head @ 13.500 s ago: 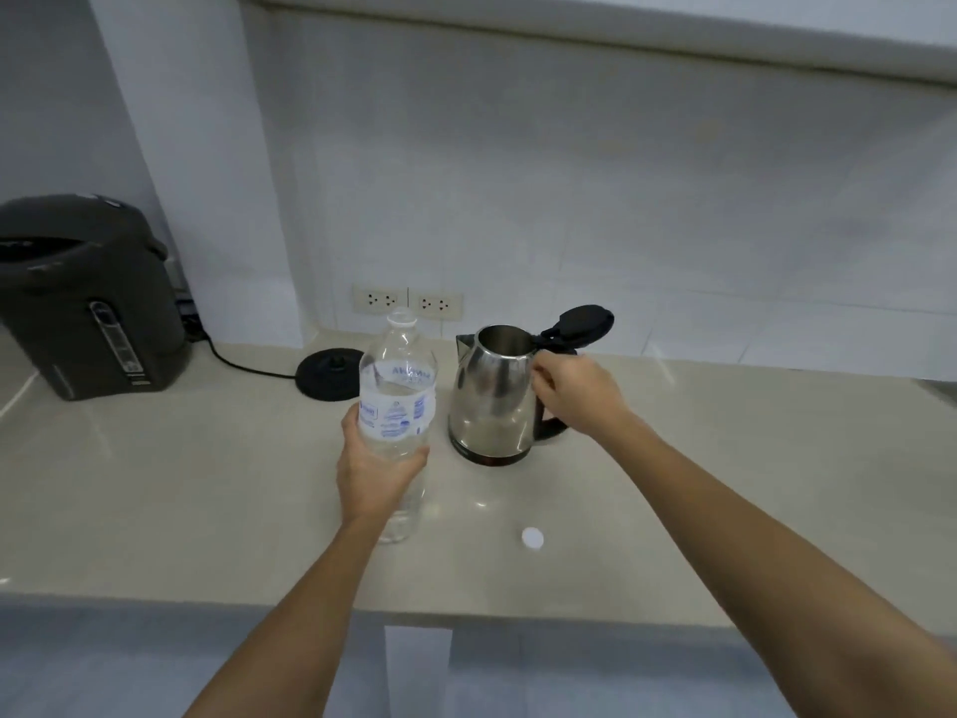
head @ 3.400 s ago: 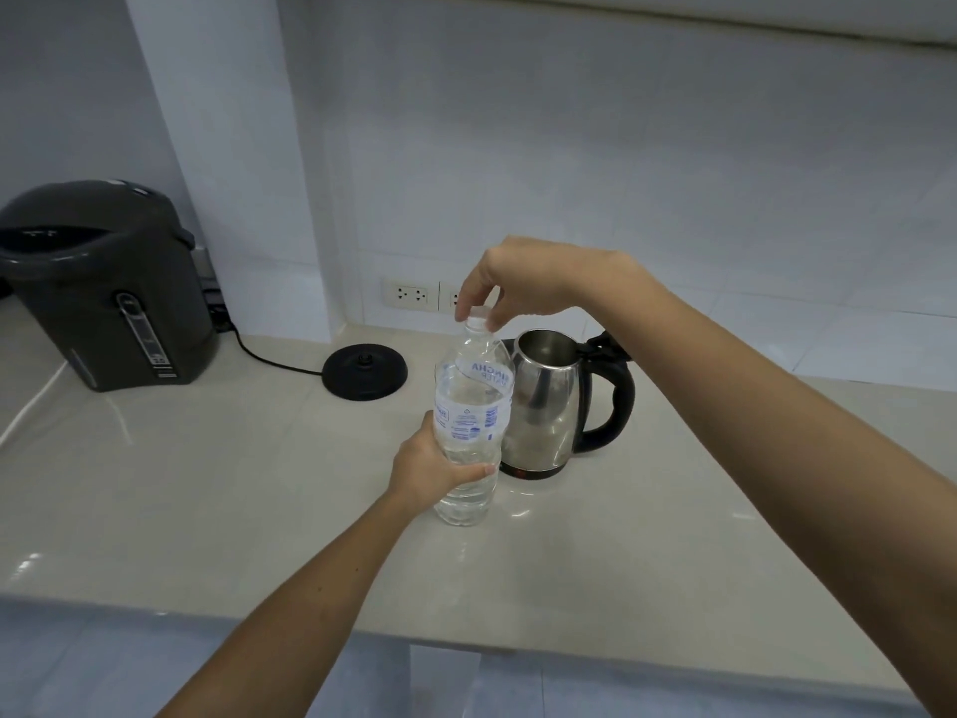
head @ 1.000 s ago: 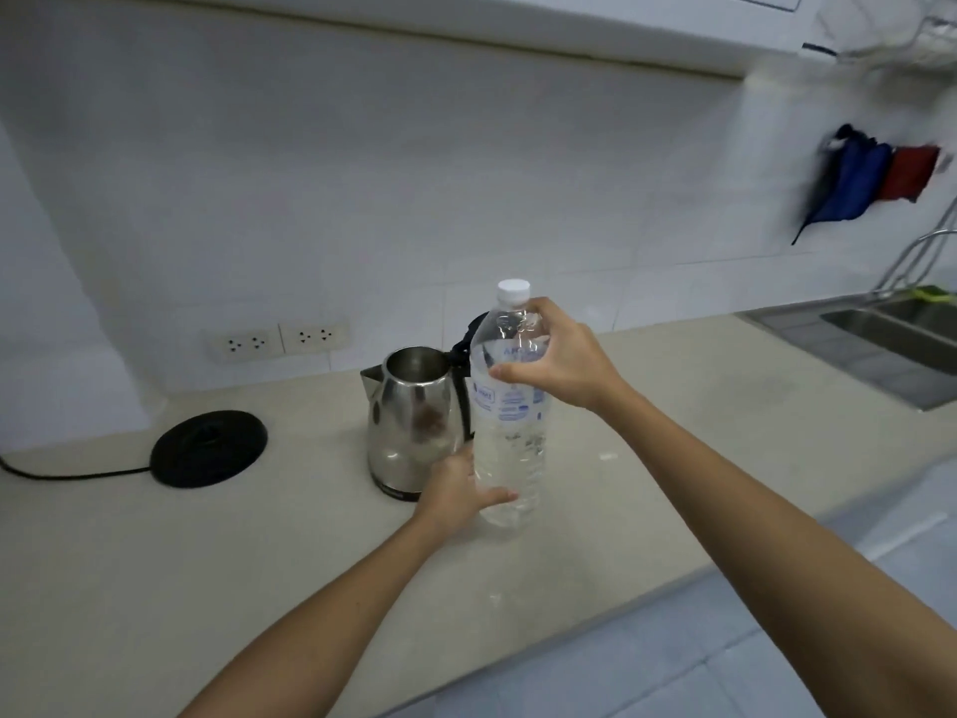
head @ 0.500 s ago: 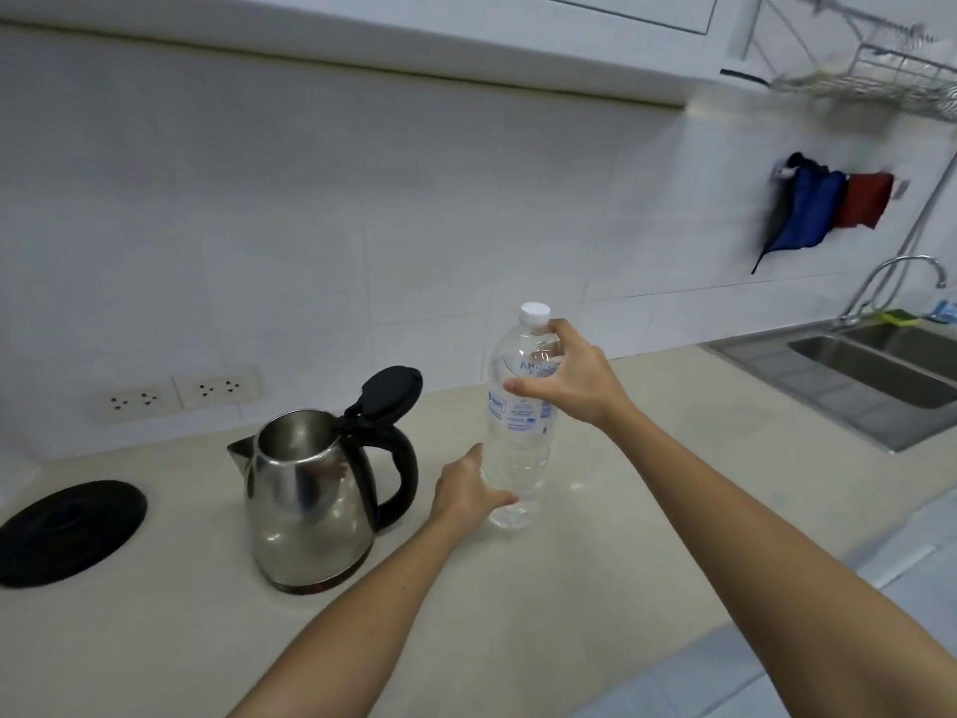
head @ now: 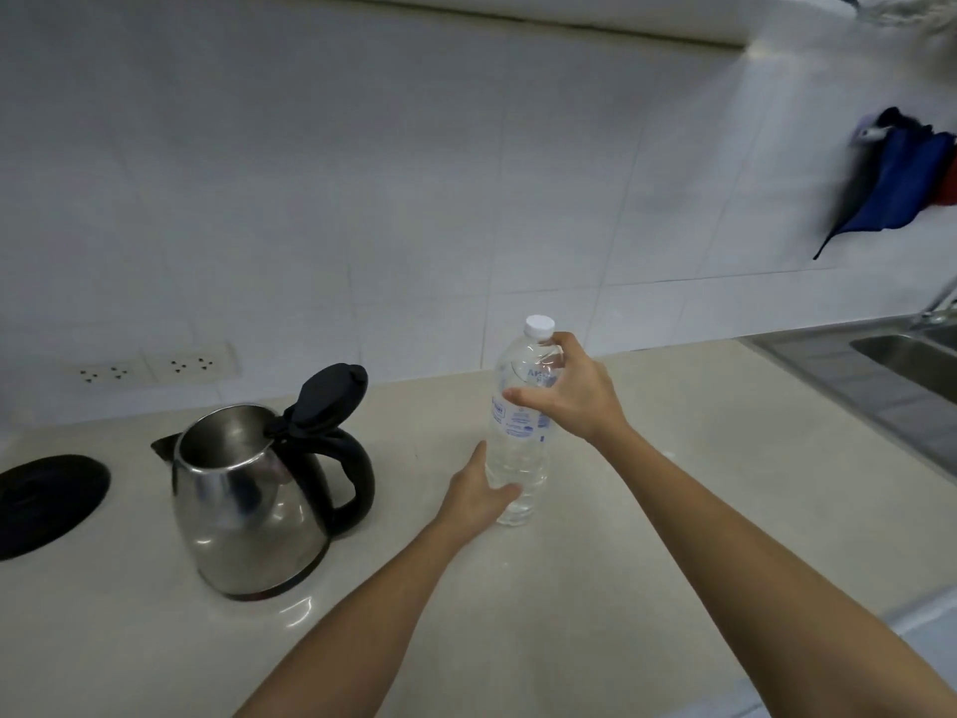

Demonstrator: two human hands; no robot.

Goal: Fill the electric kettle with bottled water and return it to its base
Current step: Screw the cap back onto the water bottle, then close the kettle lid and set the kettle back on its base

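A steel electric kettle (head: 243, 505) with a black handle stands on the beige counter, its black lid flipped up. Its round black base (head: 44, 502) lies apart at the far left. To the kettle's right a clear water bottle (head: 520, 458) with a white cap stands upright on the counter. My right hand (head: 567, 393) grips the bottle's upper part around the label. My left hand (head: 479, 492) rests against the bottle's lower left side, fingers loosely touching it.
Two wall sockets (head: 155, 367) sit behind the kettle. A steel sink (head: 890, 370) with a tap is at the right end of the counter (head: 595, 588). Blue and red cloths (head: 901, 184) hang on the tiled wall. The counter's front edge runs at lower right.
The capped bottle has come down onto the counter right of the kettle. My view has shifted slightly; both hands stay on the bottle.
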